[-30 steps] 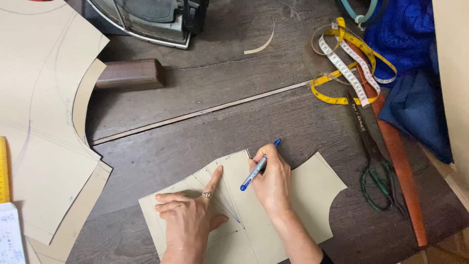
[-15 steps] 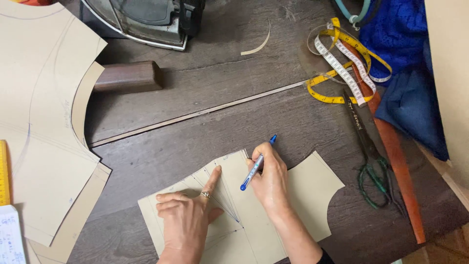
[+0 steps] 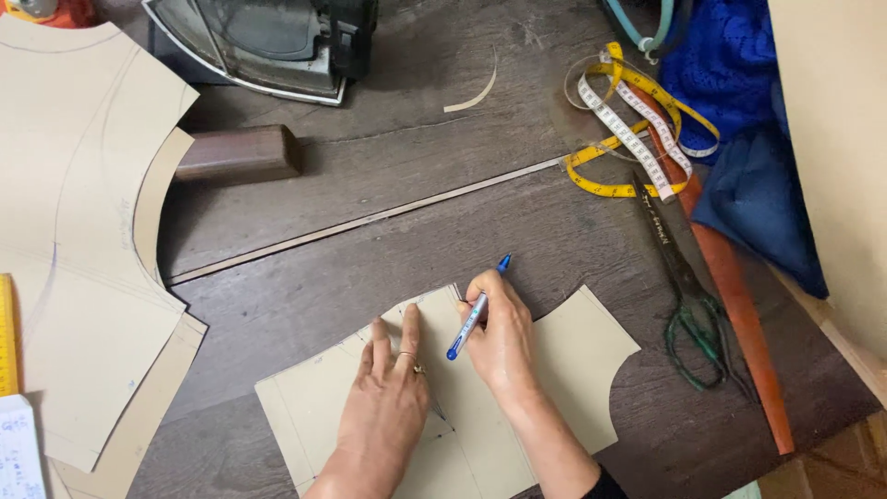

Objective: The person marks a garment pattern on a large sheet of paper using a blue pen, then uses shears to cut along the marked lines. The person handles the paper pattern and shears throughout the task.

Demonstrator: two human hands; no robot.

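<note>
The cardboard pattern piece lies at the near table edge. On it the left hand presses flat, fingers spread, empty. Just right of it the right hand is closed around a blue pen. Firm, even pressure should keep the line true. Beyond the piece lie the shears and measuring tape.

Blue pen, beige pattern card, dark brown wood table, yellow/white tape measure, blue fabric.

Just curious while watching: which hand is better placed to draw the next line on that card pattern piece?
The right hand: it holds the blue pen over the pattern piece. The left hand lies flat on it.
</note>
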